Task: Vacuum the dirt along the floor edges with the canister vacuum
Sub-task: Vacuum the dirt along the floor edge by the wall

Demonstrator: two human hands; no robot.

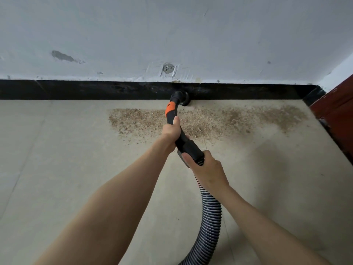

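Both hands, left (171, 131) and right (205, 167), wrap fingers round the black wand (186, 144), its round nozzle (183, 97) at the glossy skirting (95, 89), beyond gritty sawdust (200, 121).

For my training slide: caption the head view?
Both hands, left hand and right hand, steer the vacuum nozzle against the black baseboard above sawdust.

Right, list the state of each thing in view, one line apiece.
Left hand: grips the vacuum handle.
Right hand: grips the hose cuff.
Nozzle: at the black skirting's base.
Hose: curved, trailing out of frame.
Sawdust: spread on the floor beside the wall, not yet cleared.
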